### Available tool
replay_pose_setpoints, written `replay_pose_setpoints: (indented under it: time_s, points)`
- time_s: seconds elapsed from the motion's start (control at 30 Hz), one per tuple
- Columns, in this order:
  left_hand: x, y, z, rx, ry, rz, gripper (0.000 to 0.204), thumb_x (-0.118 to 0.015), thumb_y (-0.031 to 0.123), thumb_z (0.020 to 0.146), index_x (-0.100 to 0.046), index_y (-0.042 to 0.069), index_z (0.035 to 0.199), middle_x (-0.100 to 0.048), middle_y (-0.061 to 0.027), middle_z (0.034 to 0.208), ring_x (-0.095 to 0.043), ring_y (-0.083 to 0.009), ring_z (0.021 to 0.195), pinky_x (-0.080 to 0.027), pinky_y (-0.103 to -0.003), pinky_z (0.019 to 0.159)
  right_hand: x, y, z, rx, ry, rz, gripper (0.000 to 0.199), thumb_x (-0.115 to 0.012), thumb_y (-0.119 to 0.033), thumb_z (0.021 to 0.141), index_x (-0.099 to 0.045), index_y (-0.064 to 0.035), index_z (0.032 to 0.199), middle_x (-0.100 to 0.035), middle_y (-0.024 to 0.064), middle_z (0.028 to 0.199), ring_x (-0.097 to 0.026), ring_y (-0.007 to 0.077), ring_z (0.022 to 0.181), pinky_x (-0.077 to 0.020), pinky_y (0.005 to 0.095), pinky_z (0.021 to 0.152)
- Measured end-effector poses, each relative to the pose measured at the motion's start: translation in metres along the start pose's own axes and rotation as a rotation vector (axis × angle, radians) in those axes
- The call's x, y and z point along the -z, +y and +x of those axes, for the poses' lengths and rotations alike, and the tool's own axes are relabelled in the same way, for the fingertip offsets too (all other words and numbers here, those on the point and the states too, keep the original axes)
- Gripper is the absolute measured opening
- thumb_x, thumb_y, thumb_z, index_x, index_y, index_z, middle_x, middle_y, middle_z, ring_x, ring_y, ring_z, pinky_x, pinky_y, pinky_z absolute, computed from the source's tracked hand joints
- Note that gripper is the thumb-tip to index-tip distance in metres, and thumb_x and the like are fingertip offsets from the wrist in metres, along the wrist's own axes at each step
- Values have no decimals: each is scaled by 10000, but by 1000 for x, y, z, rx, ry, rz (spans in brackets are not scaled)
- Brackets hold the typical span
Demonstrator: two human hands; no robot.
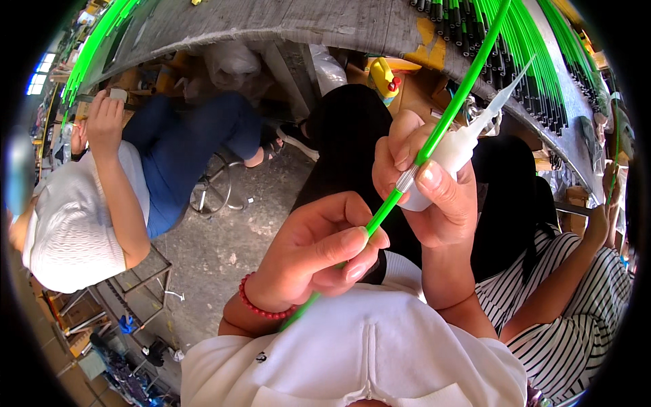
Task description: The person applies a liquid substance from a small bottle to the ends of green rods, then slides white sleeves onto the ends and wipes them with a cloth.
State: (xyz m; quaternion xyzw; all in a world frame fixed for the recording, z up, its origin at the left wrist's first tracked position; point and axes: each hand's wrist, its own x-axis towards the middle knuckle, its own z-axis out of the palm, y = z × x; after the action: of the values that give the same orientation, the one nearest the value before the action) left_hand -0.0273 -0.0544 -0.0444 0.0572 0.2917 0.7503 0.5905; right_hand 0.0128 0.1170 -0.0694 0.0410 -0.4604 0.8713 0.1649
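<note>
A thin bright green rod [468,85] runs slantwise across my lap, from near my chest up over the table edge. My left hand [315,251], with a red bead bracelet at its wrist, pinches the rod's lower part between thumb and fingers. Farther up, my right hand [444,207] grips the same rod by thumb and fingertips, next to a short clear sleeve [407,179] around it. That hand also holds a white squeeze bottle [453,153] against its palm. The bottle's long tapered nozzle [500,102] points up and right, apart from the rod.
Bundles of green rods with black ends [525,57] lie on the worn table [285,19] at the far right. Beneath it stands a yellow jug [381,76] with a red cap. One person [85,210] sits left, another in stripes [576,312] close on my right.
</note>
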Motion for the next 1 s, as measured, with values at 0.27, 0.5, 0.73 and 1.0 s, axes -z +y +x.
replay_pose_setpoints:
  time_s: [0.27, 0.5, 0.73, 1.0]
  points:
    - [1, -1, -4, -5, -23, -13, 229, -552, 219, 908, -511, -6, 912, -480, -4, 636, -382, -30, 522, -215, -178, 415, -6, -9, 1, -49, 33, 3, 188, -731, -160, 739, -598, -28, 718, -555, 91, 769, -584, 173, 721, -461, 292, 649]
    - [2, -1, -2, -14, -22, -34, 206, -567, 203, 899, -505, 8, 878, -470, 7, 629, -384, -33, 520, -233, -184, 423, -12, -8, -3, -81, 92, -19, 178, -735, -147, 720, -613, -21, 752, -570, 78, 759, -567, 149, 699, -459, 287, 638]
    - [6, -7, -1, 40, -48, -128, 200, -570, 192, 900, -496, 12, 856, -462, 14, 617, -383, -35, 506, -251, -182, 438, -7, -4, 0, 16, -7, -141, 277, -722, -227, 738, -570, -4, 679, -480, 65, 695, -470, 140, 576, -376, 247, 488]
    - [-2, -7, -4, -190, 172, 254, 177, -558, 162, 909, -499, 3, 860, -466, 2, 616, -400, -34, 506, -272, -182, 437, -23, -9, -4, -179, 139, -144, 216, -721, -102, 763, -518, -48, 711, -473, -50, 659, -409, 26, 594, -313, 193, 515]
